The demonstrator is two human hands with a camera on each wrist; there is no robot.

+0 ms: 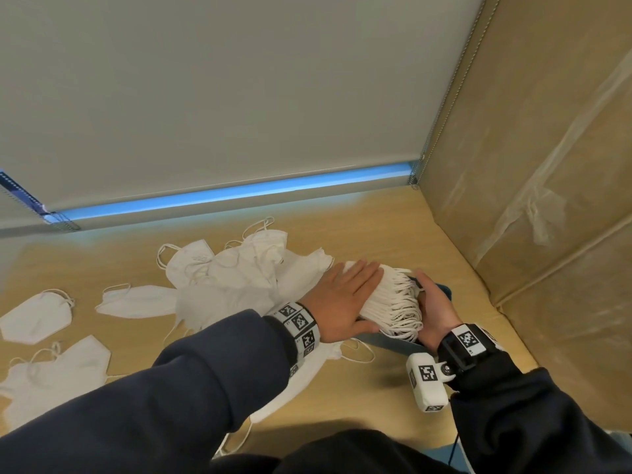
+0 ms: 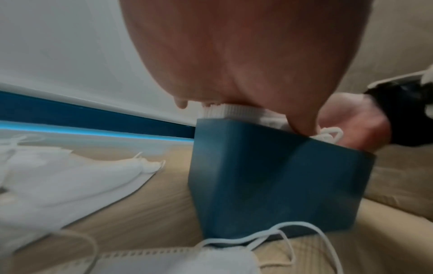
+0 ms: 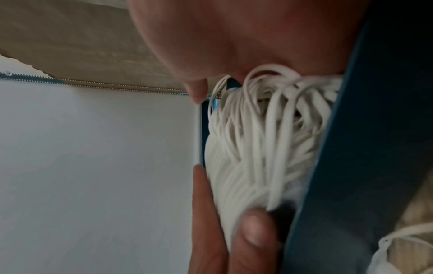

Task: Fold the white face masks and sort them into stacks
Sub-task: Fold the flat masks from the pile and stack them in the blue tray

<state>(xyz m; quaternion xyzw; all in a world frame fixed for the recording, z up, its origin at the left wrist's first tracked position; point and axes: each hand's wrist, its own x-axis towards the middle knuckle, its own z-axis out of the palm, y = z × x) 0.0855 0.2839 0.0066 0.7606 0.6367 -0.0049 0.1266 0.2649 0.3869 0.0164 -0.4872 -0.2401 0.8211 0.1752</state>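
Observation:
A thick stack of folded white masks (image 1: 386, 295) stands on edge in a dark blue box (image 1: 386, 345) at the right of the wooden table (image 1: 376, 220). My left hand (image 1: 342, 295) lies flat on top of the stack, fingers straight, pressing it down. My right hand (image 1: 434, 306) cups the stack's right end, fingers curled round the bunched ear loops (image 3: 257, 139). The left wrist view shows the stack (image 2: 234, 111) rising just above the box wall (image 2: 269, 176). Unfolded masks (image 1: 239, 268) lie heaped to the left.
More loose masks lie at the far left (image 1: 37, 316), left of centre (image 1: 133, 301) and at the near left (image 1: 58, 371). A tall cardboard wall (image 1: 530, 165) closes the right side. A pale blind (image 1: 239, 97) hangs behind the table.

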